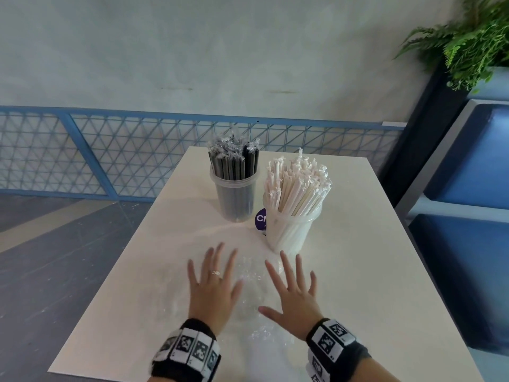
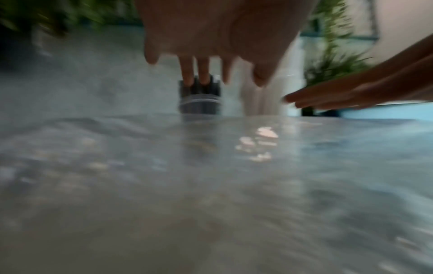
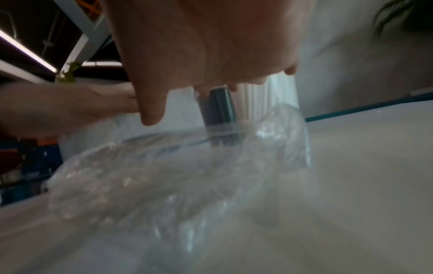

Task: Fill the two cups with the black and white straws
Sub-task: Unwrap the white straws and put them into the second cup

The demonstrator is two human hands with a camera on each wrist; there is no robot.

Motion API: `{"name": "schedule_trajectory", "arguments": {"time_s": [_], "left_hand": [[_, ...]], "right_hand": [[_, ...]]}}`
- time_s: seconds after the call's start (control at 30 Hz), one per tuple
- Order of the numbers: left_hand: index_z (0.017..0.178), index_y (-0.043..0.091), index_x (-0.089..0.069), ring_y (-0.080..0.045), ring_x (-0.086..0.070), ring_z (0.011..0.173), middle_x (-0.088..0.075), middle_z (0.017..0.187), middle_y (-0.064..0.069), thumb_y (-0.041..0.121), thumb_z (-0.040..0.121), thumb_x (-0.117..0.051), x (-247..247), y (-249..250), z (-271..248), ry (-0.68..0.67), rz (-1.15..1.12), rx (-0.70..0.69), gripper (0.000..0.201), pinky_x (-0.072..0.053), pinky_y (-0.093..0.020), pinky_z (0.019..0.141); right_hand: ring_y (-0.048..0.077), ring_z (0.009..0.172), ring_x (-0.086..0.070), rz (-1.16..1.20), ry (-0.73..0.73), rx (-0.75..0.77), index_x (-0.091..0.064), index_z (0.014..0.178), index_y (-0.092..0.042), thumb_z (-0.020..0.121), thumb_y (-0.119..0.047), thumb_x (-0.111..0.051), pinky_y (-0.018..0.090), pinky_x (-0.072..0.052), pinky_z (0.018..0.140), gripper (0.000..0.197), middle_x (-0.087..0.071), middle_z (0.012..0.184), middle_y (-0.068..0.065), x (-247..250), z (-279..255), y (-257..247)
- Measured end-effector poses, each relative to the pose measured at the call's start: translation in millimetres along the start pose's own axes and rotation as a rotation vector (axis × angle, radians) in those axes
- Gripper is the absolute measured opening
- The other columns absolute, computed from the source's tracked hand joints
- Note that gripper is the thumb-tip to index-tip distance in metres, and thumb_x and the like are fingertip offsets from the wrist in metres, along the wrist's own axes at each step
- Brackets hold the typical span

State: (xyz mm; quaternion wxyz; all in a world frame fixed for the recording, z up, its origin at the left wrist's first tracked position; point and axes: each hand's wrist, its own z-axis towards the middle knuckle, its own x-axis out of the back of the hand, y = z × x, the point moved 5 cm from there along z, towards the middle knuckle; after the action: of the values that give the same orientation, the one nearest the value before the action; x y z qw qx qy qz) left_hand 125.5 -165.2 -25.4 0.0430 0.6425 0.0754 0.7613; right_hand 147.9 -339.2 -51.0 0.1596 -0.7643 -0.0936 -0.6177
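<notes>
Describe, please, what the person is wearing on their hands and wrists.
The left hand is bare apart from a thin ring. The right hand is bare. Each wrist wears a black band faced with white tiles printed with black square marker patterns.

The left hand [image 2: 211,33] spreads straight fingers [image 2: 187,74] above the blurred desk [image 2: 211,204]. Far ahead stand the black straws [image 2: 199,89] in a cup [image 2: 199,105]; the right hand [image 2: 339,94] reaches in flat from the right.
</notes>
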Motion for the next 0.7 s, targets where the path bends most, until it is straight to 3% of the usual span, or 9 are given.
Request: {"name": "schedule_trajectory", "arguments": {"time_s": [0.07,0.13,0.2,0.27,0.33,0.43,0.53,0.63,0.7], "left_hand": [[0.144,0.029,-0.027,-0.033,-0.023,0.136,-0.025,0.152,-0.009,0.064,0.09,-0.011,-23.8,13.4,-7.1,-0.216,0.051,-0.028,0.066,-0.007,-0.06,0.105],[0.146,0.035,-0.003,-0.037,-0.002,0.142,0.003,0.158,-0.011,0.075,0.079,0.007,-36.8,13.2,-8.1,-0.338,0.087,0.001,0.079,-0.004,-0.063,0.107],[0.132,0.043,0.033,-0.037,0.028,0.136,0.041,0.144,-0.005,0.08,0.054,0.024,-51.5,7.9,-7.6,-0.484,0.091,0.033,0.087,0.008,-0.066,0.107],[0.125,0.045,0.037,-0.04,0.033,0.134,0.048,0.136,0.0,0.083,0.038,0.025,-56.5,4.0,-8.5,-0.643,0.083,0.094,0.096,0.012,-0.066,0.105],[0.132,0.045,0.031,-0.041,0.032,0.134,0.046,0.139,0.001,0.089,0.05,0.01,-62.7,-3.5,-11.4,-0.743,0.097,0.149,0.096,0.013,-0.066,0.105],[0.137,0.046,0.026,-0.041,0.033,0.135,0.045,0.142,0.003,0.086,0.069,-0.022,-69.7,-13.5,-18.9,-0.802,0.097,0.184,0.092,0.01,-0.067,0.106],[0.133,0.05,0.029,-0.04,0.034,0.134,0.049,0.137,0.007,0.088,0.066,-0.025,-72.9,-19.5,-21.4,-0.81,0.085,0.192,0.094,0.006,-0.07,0.105],[0.132,0.052,0.029,-0.038,0.035,0.134,0.052,0.133,0.009,0.088,0.065,-0.028,-72.1,-26.1,-22.1,-0.831,0.058,0.208,0.095,0.006,-0.071,0.104],[0.132,0.051,0.029,-0.036,0.035,0.135,0.051,0.137,0.008,0.092,0.06,-0.022,-70.7,-30.7,-23.4,-0.831,0.062,0.2,0.097,0.005,-0.071,0.104]], "right_hand": [[0.039,0.137,-0.016,-0.026,-0.041,-0.038,-0.018,0.147,-0.027,0.078,-0.08,-0.011,0.057,-0.038,0.089,0.087,-0.023,0.154,0.011,-13.8,2.6,0.8],[0.037,0.138,-0.004,-0.011,-0.088,-0.004,-0.001,0.148,-0.031,0.076,-0.082,-0.007,0.062,-0.033,0.092,0.088,0.0,0.157,0.009,-17.3,6.6,1.2],[0.029,0.131,0.036,-0.013,-0.178,0.049,0.038,0.13,-0.044,0.063,-0.087,-0.001,0.068,-0.008,0.105,0.088,0.048,0.141,-0.004,-20.2,11.8,3.1],[0.018,0.107,0.062,0.006,-0.286,0.078,0.052,0.114,-0.046,0.047,-0.09,0.002,0.064,0.013,0.106,0.095,0.068,0.115,-0.012,-34.0,11.4,6.8],[0.016,0.103,0.065,0.007,-0.361,0.042,0.044,0.123,-0.04,0.035,-0.092,0.002,0.065,0.013,0.106,0.11,0.064,0.123,-0.009,-39.3,10.4,11.2],[0.019,0.122,0.05,0.053,-0.412,-0.007,0.031,0.136,-0.04,0.027,-0.093,-0.002,0.068,0.006,0.106,0.126,0.051,0.133,-0.004,-42.6,6.1,16.3],[0.018,0.124,0.044,0.111,-0.444,-0.041,0.026,0.139,-0.041,0.028,-0.096,-0.014,0.07,0.005,0.104,0.13,0.049,0.135,-0.009,-42.0,4.4,23.7],[0.024,0.13,0.042,0.159,-0.482,-0.106,0.026,0.139,-0.042,0.048,-0.092,-0.04,0.072,0.004,0.103,0.123,0.047,0.137,-0.014,-41.6,0.4,35.6],[0.029,0.134,0.038,0.169,-0.488,-0.154,0.027,0.138,-0.042,0.048,-0.091,-0.044,0.073,0.003,0.103,0.124,0.047,0.137,-0.015,-39.4,-2.5,45.0]]}}
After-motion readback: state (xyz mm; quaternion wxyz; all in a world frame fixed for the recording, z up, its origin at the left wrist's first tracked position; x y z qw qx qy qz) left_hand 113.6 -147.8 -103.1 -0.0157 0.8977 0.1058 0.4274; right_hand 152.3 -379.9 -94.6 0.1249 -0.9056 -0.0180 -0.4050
